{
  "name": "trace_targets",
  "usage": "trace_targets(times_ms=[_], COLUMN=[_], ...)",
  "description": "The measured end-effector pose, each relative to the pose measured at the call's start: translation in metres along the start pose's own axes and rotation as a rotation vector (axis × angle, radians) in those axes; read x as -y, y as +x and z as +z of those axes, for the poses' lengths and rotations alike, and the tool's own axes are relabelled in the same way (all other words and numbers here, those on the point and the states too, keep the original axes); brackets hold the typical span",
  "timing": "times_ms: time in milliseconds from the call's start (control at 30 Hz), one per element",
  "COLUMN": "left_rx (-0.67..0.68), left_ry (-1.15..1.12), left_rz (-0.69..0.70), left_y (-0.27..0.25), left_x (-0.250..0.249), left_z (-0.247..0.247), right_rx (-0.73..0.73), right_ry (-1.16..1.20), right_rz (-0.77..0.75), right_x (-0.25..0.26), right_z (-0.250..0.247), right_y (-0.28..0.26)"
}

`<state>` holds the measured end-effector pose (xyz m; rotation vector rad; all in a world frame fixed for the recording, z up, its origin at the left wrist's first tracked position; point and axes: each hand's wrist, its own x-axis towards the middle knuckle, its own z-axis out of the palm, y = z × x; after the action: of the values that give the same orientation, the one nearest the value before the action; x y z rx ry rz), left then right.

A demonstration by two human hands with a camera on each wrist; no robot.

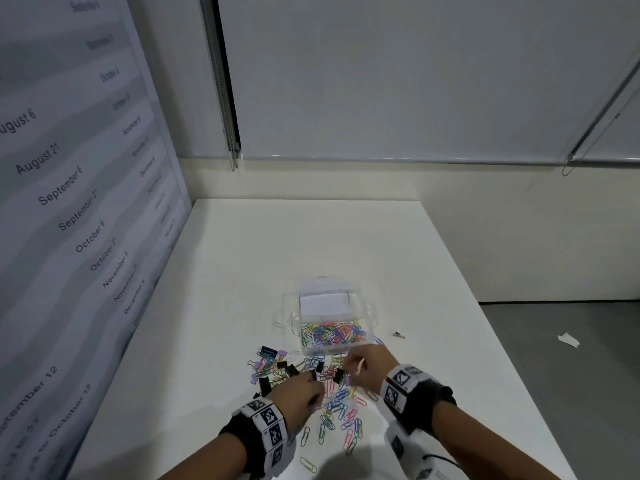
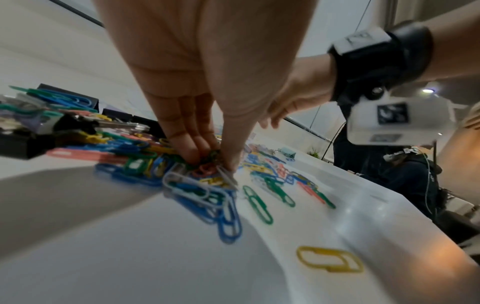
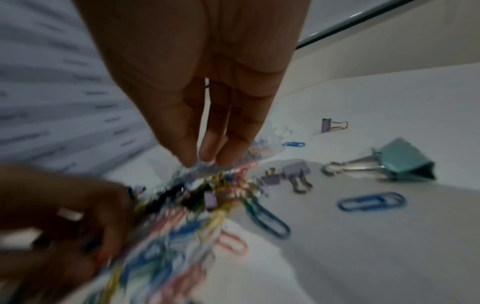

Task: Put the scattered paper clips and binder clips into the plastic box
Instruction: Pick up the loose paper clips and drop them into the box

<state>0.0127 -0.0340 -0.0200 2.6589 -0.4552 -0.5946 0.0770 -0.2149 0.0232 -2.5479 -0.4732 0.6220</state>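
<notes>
Both hands gather: my left hand (image 2: 205, 115) pinches paper clips (image 2: 207, 170); right hand (image 3: 207, 115) spread; next, lift to the plastic box (image 1: 332, 327).

We're seeing the clear plastic box (image 1: 332, 336) sitting open mid-table, lid standing up at the far side, approx half full w/ mixed-colour paper clips. More paper clips (image 1: 337, 415) lying scattered flat just in front of it; black and lilac binder clips (image 1: 273, 367) sitting at the pile's left.
</notes>
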Motion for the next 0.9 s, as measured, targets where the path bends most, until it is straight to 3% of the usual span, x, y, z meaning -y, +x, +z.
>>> trace_targets(times_ms=[100,267,733,900], left_rx=[-0.041,-0.186,-0.151,-0.254], left_ry=[-0.071,-0.308,-1.216,-1.556], left_rz=[-0.021,-0.112,-0.437,-0.502], left_y=[0.005,0.006,0.005,0.012], left_x=[0.003,0.001,0.009,0.009], left_z=[0.000,0.000,-0.018,-0.032], right_rx=[0.213,0.311,0.056,-0.022], right_ry=[-0.120,-0.300,-0.025,0.043], right_rz=[-0.006,-0.115,0.008,0.026], right_x=[-0.008,-0.010,-0.009,-0.003], right_z=[0.020,0.043,0.026,0.004], right_y=[-0.013,-0.016,-0.007,0.009])
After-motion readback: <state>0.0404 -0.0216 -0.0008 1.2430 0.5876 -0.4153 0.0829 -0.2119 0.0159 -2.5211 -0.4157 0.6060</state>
